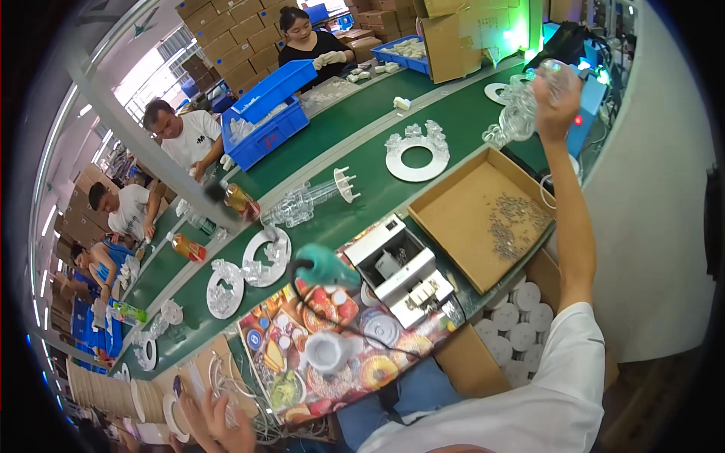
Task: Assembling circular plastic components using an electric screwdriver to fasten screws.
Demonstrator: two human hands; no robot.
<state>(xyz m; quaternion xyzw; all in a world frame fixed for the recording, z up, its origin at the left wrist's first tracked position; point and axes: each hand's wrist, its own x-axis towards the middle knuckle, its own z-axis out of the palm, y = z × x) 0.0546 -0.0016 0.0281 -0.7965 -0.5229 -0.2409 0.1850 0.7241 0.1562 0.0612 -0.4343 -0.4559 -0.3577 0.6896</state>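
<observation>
My right hand point(557, 102) reaches out over the far right of the belt, its fingers wrapped round a clear plastic assembly point(515, 112) of rounded, shiny pieces. A white ring point(495, 92) lies beside it on the belt. Low on the left, my left hand point(217, 424) is held with fingers spread and nothing in it, near white cables point(219, 374) and white rings. Between the hands, a green power screwdriver point(326, 267), blurred, hangs over the patterned mat point(283, 325). A white cup-shaped part point(328, 352) stands on that mat.
A metal screw feeder point(400, 272) sits beside a cardboard tray of screws point(483, 208). Below is a carton of white discs point(521, 325). The green belt point(370, 219) carries rings with clear parts point(418, 160) and a pronged clear assembly point(306, 202). Several co-workers sit opposite, near blue crates point(264, 132).
</observation>
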